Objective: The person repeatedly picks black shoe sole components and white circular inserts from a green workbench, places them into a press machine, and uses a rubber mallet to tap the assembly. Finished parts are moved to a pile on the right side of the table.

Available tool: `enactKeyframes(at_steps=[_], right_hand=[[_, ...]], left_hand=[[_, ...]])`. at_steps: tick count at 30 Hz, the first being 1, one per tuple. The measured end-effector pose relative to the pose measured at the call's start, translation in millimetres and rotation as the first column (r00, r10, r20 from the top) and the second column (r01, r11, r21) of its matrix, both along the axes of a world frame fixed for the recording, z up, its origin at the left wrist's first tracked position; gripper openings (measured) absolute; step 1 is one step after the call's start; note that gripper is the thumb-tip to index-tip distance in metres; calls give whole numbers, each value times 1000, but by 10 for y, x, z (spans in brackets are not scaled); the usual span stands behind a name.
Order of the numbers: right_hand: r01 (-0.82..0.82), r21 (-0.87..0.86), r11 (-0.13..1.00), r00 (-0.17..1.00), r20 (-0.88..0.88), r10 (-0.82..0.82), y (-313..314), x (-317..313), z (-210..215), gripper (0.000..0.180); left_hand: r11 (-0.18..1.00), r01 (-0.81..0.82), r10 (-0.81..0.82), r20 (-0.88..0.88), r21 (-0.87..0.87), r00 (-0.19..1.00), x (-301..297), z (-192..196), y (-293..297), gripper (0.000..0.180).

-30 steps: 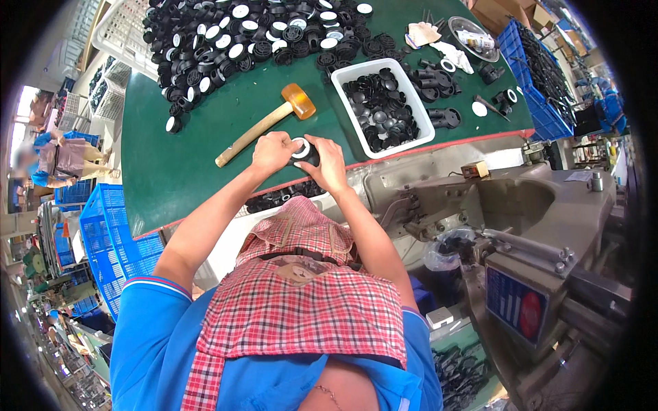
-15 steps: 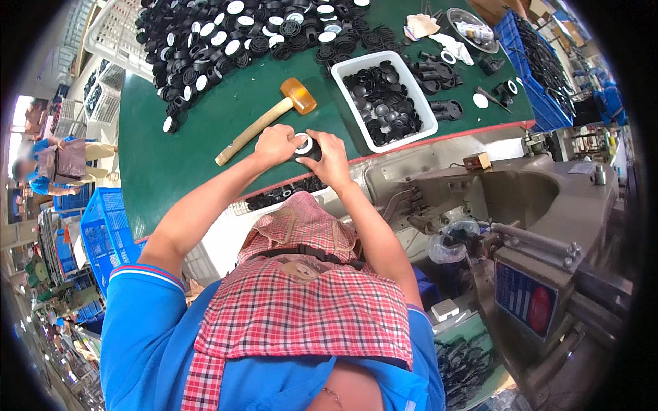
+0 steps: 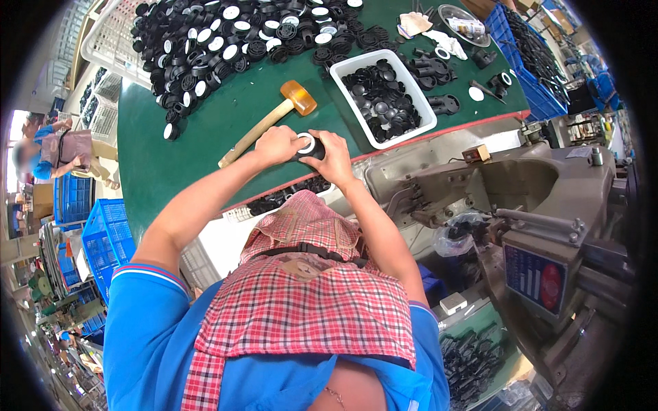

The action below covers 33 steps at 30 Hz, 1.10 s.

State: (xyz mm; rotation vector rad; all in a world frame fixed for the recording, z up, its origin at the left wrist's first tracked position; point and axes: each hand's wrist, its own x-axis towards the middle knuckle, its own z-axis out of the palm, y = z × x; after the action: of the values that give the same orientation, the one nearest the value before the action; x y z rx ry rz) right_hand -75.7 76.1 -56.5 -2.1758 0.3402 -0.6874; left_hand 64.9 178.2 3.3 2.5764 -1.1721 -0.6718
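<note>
Near the front edge of the green table, a round black part with a white ring (image 3: pixel 306 144) is held between my hands. My left hand (image 3: pixel 277 144) has its fingers curled, with the thumb reaching onto the white ring. From the other side, my right hand (image 3: pixel 333 159) wraps round the black body with thumb and fingers. Just beyond them lies a mallet (image 3: pixel 299 98) with an amber head, its wooden handle slanting down toward my left forearm. To the right of my hands stands a white plastic bin (image 3: pixel 406 140) of black domed caps.
A large pile of black round parts (image 3: pixel 240 63), many with white discs, covers the far table (image 3: pixel 205 109). Loose black parts (image 3: pixel 432 72), a cloth (image 3: pixel 445 44) and a metal dish (image 3: pixel 467 14) lie at far right. A heavy machine (image 3: pixel 541 185) stands right; a person (image 3: pixel 65 152) is at left.
The view has shifted slightly. Both hands keep their hold on the black part, and the white ring now faces up a little more visibly.
</note>
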Motion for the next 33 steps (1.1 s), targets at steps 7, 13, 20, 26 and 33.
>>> enactKeyframes(at_steps=[7, 13, 20, 26, 33], right_hand=[[-8, 50, 999, 1000, -23, 9, 36, -2, 46, 63], [1, 39, 999, 997, -73, 2, 22, -23, 37, 63], [11, -15, 1000, 995, -98, -13, 50, 35, 17, 65], [7, -6, 1000, 996, -89, -7, 11, 26, 2, 63], [65, 52, 997, 986, -156, -56, 4, 83, 74, 60]], left_hand=[[959, 7, 108, 388, -283, 915, 581, -102, -1, 43], [943, -2, 43, 116, -332, 992, 486, 76, 193, 35], [986, 30, -17, 80, -163, 997, -104, 138, 766, 36], [774, -119, 104, -60, -622, 993, -296, 693, 729, 27], [925, 1, 34, 85, -380, 996, 58, 166, 609, 34]])
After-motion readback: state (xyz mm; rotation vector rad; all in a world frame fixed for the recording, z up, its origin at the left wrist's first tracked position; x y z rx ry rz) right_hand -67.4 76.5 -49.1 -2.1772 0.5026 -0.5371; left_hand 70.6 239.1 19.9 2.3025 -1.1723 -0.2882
